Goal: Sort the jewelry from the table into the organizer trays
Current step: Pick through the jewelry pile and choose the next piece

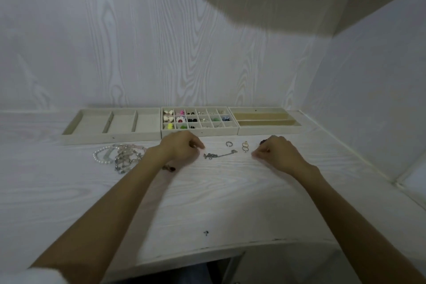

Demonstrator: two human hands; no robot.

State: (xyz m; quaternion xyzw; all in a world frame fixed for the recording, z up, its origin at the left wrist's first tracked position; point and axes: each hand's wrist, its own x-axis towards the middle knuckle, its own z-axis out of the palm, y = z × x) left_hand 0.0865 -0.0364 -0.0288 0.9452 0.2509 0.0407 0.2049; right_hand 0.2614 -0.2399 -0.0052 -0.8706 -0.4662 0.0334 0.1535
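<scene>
White wood-grain counter (207,196); three organizer trays (199,132) line its back edge, bead bracelets (119,157) heaped left. I see a silver chain (220,154) between both hands, long axis left-right, thin, clumped at its left end. Left hand (182,146) and right hand (277,153) curled; hold unclear.

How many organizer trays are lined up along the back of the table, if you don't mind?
3, side by side: the three-section tray on the left, the small-grid tray in the middle, and the long-slot tray on the right. None seems hidden.
</scene>
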